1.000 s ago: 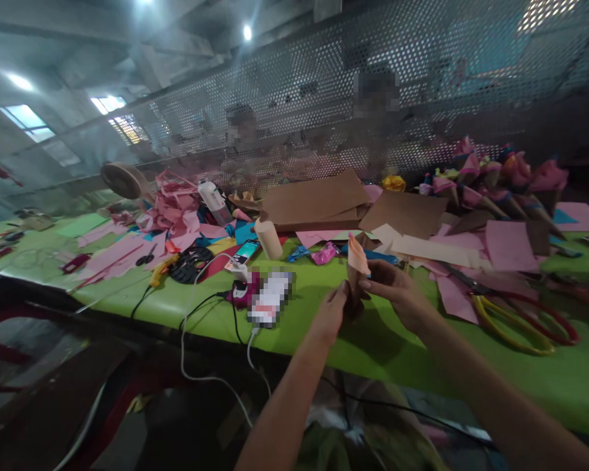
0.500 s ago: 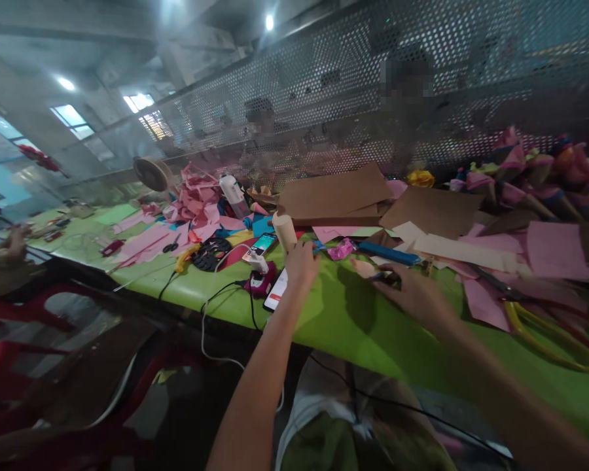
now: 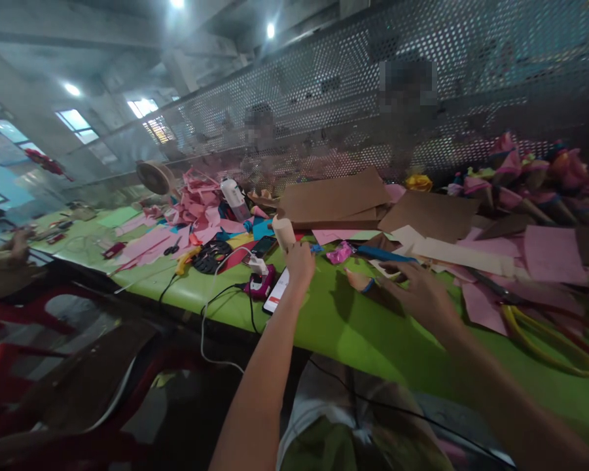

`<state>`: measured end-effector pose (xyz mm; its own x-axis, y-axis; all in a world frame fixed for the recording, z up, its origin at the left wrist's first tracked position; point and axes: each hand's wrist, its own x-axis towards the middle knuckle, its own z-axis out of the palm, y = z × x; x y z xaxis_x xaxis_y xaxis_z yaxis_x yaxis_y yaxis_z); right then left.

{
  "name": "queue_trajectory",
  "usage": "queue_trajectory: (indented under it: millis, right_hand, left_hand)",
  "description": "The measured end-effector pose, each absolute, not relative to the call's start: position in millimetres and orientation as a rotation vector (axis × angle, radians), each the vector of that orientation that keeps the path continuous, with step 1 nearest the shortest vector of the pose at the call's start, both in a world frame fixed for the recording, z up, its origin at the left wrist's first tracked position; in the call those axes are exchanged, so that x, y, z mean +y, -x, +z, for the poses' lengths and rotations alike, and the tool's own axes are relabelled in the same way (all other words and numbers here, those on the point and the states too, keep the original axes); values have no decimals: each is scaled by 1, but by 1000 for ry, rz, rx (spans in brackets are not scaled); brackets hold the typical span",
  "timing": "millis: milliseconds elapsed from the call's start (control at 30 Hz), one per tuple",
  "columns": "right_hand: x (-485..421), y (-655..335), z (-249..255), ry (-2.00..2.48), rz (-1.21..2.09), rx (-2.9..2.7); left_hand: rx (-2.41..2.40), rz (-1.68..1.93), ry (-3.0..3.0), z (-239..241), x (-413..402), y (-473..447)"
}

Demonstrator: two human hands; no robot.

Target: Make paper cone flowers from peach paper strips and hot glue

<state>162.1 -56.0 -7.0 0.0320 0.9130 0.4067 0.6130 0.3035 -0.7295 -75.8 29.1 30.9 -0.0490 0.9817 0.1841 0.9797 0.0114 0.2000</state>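
My left hand point(image 3: 300, 263) is closed round the lower part of an upright cream roll point(image 3: 284, 233); the fingertips are partly hidden. A small blue scrap point(image 3: 317, 248) lies beside its fingers. In my right hand point(image 3: 417, 291) is a small brown paper cone point(image 3: 390, 294), with a pale pink tip and a blue band pointing left. The cone is held low over the green table. Just beyond it lie a crumpled magenta piece point(image 3: 340, 252) and a long blue strip point(image 3: 385, 253).
A phone point(image 3: 276, 292) and a purple charger block point(image 3: 261, 282) with cables lie beside my left forearm. Large yellow-handled scissors point(image 3: 535, 333) lie at right. Brown cardboard point(image 3: 331, 196), pink paper point(image 3: 554, 252) and several finished cones point(image 3: 525, 170) cover the back. A person's hand point(image 3: 19, 241) shows far left.
My right hand has tilted the paper cone, so more of its blue band and brown body shows. My left hand has shifted slightly left, apart from the blue scrap. The farther phone's screen has gone dark.
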Motion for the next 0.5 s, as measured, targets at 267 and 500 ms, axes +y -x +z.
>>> queue_trajectory:
  millis: [267,500]
  right_hand:
    - [-63,-154,8,1200,634,-1440]
    - [-62,-150,10,1013,962,-1302]
  left_hand:
    - [1466,1247,-2170,34,-20,60]
    - [1026,1320,-2022,28,-46,40]
